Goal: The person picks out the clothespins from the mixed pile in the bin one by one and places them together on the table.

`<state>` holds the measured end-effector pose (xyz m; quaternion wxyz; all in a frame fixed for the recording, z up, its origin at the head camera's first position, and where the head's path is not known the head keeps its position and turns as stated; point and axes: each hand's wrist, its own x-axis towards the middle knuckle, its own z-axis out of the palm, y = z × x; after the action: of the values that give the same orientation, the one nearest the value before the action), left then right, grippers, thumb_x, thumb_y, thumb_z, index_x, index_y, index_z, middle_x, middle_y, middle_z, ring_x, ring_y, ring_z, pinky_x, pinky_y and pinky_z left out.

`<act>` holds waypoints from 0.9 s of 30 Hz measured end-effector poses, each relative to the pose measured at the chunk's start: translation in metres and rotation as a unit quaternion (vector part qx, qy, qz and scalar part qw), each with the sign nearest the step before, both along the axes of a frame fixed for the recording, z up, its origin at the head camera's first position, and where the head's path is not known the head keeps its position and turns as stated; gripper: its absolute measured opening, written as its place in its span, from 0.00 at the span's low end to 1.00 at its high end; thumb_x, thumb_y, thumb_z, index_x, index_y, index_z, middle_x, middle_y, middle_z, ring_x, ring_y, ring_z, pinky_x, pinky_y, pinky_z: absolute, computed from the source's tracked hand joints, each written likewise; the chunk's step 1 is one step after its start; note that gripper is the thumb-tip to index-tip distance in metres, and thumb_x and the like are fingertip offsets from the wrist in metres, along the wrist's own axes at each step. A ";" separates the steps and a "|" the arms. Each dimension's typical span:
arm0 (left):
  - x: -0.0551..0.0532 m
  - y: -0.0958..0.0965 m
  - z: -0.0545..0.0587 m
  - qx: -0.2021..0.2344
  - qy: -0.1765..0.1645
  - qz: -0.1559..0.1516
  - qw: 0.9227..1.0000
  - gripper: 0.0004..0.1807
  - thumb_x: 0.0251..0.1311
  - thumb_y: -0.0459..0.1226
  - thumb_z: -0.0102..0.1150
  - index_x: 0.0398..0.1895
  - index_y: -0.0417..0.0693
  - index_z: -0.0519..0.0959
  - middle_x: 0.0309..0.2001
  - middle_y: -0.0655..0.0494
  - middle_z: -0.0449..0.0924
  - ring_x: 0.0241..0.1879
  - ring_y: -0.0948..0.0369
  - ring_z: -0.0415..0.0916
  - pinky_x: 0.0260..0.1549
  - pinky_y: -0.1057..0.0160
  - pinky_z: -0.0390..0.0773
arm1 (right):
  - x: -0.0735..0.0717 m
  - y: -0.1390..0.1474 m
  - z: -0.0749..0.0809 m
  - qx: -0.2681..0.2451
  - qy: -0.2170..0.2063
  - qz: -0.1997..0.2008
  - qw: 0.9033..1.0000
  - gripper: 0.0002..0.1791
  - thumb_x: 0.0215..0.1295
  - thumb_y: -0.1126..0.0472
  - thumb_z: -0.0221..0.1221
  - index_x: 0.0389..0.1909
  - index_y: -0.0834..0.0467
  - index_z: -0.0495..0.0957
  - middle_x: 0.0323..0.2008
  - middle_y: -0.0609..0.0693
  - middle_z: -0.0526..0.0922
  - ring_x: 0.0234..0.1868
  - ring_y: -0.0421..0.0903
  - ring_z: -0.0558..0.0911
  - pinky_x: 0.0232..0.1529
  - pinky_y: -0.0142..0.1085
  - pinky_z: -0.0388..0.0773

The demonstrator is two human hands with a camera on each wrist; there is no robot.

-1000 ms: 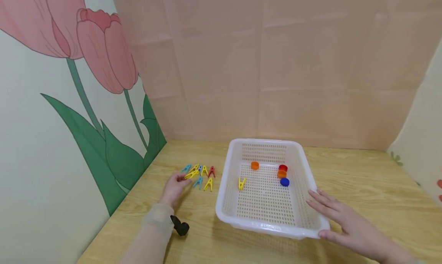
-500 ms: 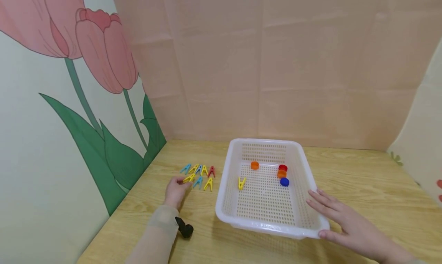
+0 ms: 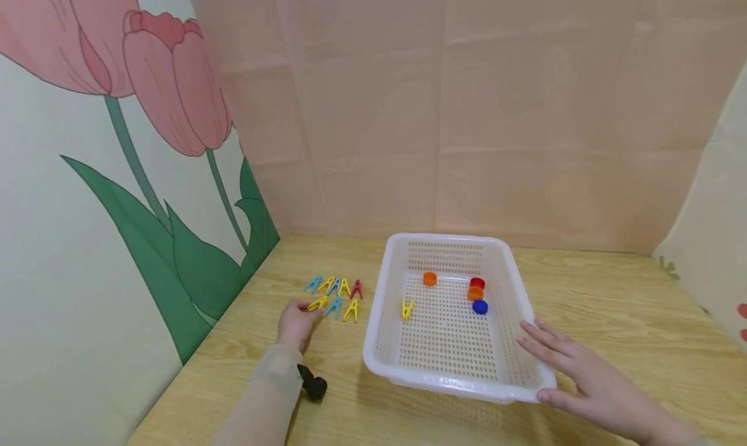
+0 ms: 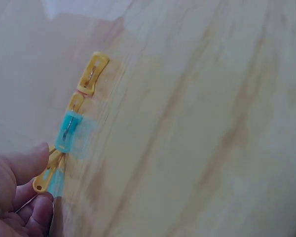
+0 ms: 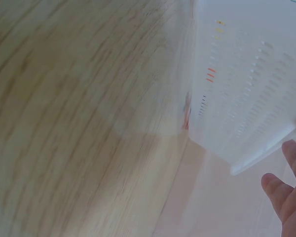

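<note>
My left hand [image 3: 296,324] pinches a yellow clothespin [image 4: 45,178] between thumb and fingers, low at the near left edge of a loose group of clothespins. Right beside it lie a light-blue clothespin [image 3: 333,307] and a yellow one. Behind these, a red clothespin [image 3: 356,288] and several yellow and blue ones make a row. My right hand [image 3: 589,375] rests with straight fingers on the right rim of a white plastic basket [image 3: 461,386], thumb at its near corner. Inside the basket are a yellow clothespin, two orange bottle caps [image 3: 430,279], a red cap and a blue cap [image 3: 480,306].
The wooden table [image 3: 630,303] runs back to a wall covered in pinkish-beige sheeting [image 3: 525,109]. On the left rises a wall painted with tulips [image 3: 204,102]. A black wrist-camera mount [image 3: 313,384] sticks out from the left sleeve.
My left hand has drawn slightly nearer with the yellow clothespin, bringing it away from the back row. The right hand and the basket stay put.
</note>
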<state>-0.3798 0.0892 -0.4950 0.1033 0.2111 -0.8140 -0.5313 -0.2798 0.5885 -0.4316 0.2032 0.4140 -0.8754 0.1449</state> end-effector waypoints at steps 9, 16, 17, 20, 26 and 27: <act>0.000 0.000 0.002 -0.030 -0.015 -0.009 0.999 0.19 0.57 0.39 0.68 0.47 0.40 0.75 0.47 0.44 0.75 0.45 0.50 0.71 0.46 0.51 0.70 | -0.001 0.001 -0.001 -0.003 -0.001 0.000 1.000 0.45 0.46 0.49 0.73 0.67 0.55 0.68 0.69 0.55 0.64 0.74 0.43 0.51 0.64 0.19 0.39; 0.000 0.003 0.005 -0.036 -0.027 -0.003 0.999 0.20 0.57 0.40 0.67 0.49 0.40 0.75 0.48 0.43 0.75 0.46 0.49 0.71 0.45 0.51 0.71 | 0.000 0.000 -0.001 -0.002 -0.004 -0.006 1.000 0.45 0.46 0.49 0.73 0.68 0.54 0.68 0.70 0.54 0.64 0.74 0.43 0.51 0.63 0.18 0.39; 0.000 0.003 0.005 -0.037 -0.026 -0.002 0.999 0.20 0.57 0.40 0.67 0.49 0.40 0.75 0.48 0.43 0.75 0.46 0.49 0.71 0.46 0.51 0.71 | 0.000 0.000 -0.001 -0.001 -0.003 -0.006 1.000 0.45 0.46 0.49 0.73 0.68 0.54 0.68 0.70 0.54 0.64 0.74 0.42 0.51 0.63 0.18 0.39; 0.000 0.004 0.005 -0.035 -0.024 0.000 0.999 0.21 0.57 0.40 0.67 0.50 0.40 0.75 0.50 0.42 0.74 0.48 0.49 0.71 0.48 0.50 0.71 | -0.001 0.000 -0.001 -0.005 0.000 -0.004 1.000 0.45 0.46 0.49 0.73 0.67 0.54 0.68 0.69 0.55 0.64 0.74 0.42 0.51 0.63 0.18 0.39; 0.001 0.002 0.003 -0.027 -0.017 -0.007 0.999 0.23 0.58 0.40 0.67 0.53 0.39 0.73 0.52 0.41 0.74 0.50 0.48 0.71 0.49 0.49 0.71 | -0.001 0.000 -0.002 -0.016 0.006 0.003 1.000 0.45 0.46 0.48 0.73 0.67 0.55 0.69 0.69 0.56 0.65 0.74 0.43 0.52 0.64 0.19 0.40; 0.001 0.002 0.003 -0.023 -0.017 -0.007 1.000 0.23 0.58 0.40 0.66 0.53 0.39 0.73 0.52 0.41 0.74 0.50 0.48 0.71 0.49 0.49 0.71 | -0.002 0.000 -0.002 -0.017 0.007 0.004 1.000 0.45 0.45 0.48 0.73 0.67 0.55 0.69 0.69 0.56 0.65 0.74 0.44 0.52 0.64 0.19 0.40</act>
<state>-0.3786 0.0916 -0.4922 0.0902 0.2119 -0.8292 -0.5093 -0.2814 0.5888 -0.4333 0.2157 0.4151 -0.8697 0.1574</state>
